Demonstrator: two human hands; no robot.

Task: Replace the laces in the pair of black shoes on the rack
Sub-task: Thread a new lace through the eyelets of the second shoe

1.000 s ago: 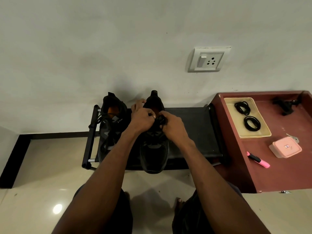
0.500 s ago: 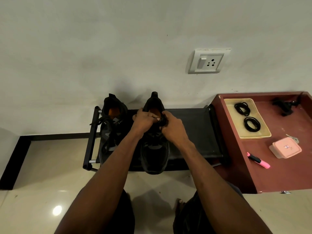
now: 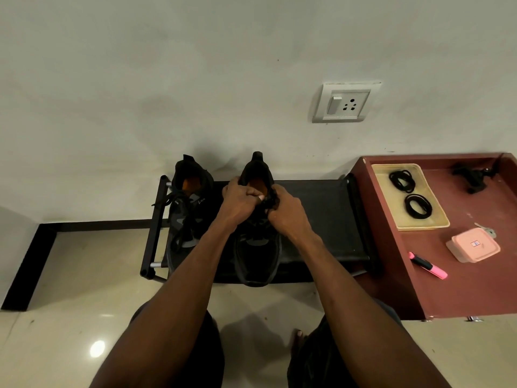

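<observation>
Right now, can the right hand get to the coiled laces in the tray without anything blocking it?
Probably yes, once freed. The right hand is pinching the lace on the right shoe. The two coiled laces lie uncovered in the open beige tray to its right, with only bare rack fabric between.

Two shoes (image 3: 223, 219) on rack (image 3: 321, 217); cabinet (image 3: 461, 289) right, bearing tray (image 3: 436, 224).

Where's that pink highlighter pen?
The pink highlighter lies on the red-brown table, right of the shoe rack, just below the pink box.
</observation>
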